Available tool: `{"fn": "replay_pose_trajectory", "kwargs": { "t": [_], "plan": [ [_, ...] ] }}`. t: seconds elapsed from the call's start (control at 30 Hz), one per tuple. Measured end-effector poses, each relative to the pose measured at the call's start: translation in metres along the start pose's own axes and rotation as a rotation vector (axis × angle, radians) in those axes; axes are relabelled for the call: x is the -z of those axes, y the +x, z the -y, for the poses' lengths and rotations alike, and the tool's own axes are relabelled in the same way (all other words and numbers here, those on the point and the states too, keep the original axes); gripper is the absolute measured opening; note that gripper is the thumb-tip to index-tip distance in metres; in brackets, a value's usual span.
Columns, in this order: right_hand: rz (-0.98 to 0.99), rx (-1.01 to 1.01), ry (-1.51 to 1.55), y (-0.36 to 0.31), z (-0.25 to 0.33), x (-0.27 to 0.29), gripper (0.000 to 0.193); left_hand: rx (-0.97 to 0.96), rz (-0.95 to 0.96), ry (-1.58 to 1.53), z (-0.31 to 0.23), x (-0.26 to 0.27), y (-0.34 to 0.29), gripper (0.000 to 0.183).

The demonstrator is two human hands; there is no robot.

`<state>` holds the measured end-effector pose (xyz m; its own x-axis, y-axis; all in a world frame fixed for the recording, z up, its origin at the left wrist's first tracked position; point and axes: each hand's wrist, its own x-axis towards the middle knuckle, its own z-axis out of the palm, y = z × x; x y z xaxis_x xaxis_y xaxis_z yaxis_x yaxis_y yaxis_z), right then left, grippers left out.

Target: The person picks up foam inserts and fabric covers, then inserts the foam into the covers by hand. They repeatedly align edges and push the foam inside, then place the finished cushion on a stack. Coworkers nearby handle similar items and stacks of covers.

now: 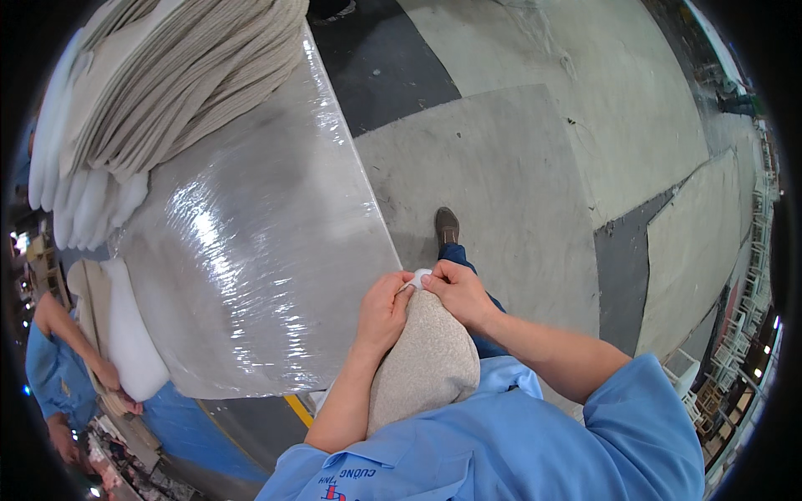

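Fabric cover, beige-grey and speckled, one: located against the wearer's front, beside the near right corner of the table, narrow end pointing away.

Table, one: grey top under clear, glossy plastic film, wrinkled and throwing back bright glare; straight right edge running toward the hands.

Floor: large pale grey sheets, scuffed, laid with overlaps and gaps over a dark grey ground. One brown shoe stands on it, beyond the hands.

Room, right rim: rows of pale chair frames, small and bent by the lens. Room, left rim: co-worker in a blue shirt, hands at a beige fabric piece next to a white pad.

Stack, far left of the table: many beige fabric pieces, leaning in layers; white pads bunched along its near left side.

Contents: white material shows at the cover's narrow end; how far it runs inside cannot be told.

Left hand: thumb and fingers pinching the white material. Right hand: likewise, fingertips closed on it, just beside the left.
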<state>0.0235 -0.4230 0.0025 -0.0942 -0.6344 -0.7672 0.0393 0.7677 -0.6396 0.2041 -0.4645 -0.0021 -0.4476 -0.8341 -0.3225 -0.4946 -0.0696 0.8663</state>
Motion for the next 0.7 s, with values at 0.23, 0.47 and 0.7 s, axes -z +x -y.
{"fn": "replay_pose_trajectory", "kwargs": {
  "t": [0.23, 0.47, 0.7],
  "plan": [
    [-0.130, -0.108, 0.322, -0.003, -0.018, -0.014, 0.026, 0.070, 0.077, 0.148, -0.004, -0.001, 0.014, 0.016],
    [-0.203, -0.175, 0.586, -0.003, -0.029, -0.026, 0.027, 0.042, 0.124, 0.289, 0.002, -0.007, 0.026, 0.018],
    [-0.259, -0.173, 0.763, 0.004, -0.044, -0.035, 0.026, -0.046, -0.007, 0.445, 0.004, -0.015, 0.024, 0.021]
  ]
}}
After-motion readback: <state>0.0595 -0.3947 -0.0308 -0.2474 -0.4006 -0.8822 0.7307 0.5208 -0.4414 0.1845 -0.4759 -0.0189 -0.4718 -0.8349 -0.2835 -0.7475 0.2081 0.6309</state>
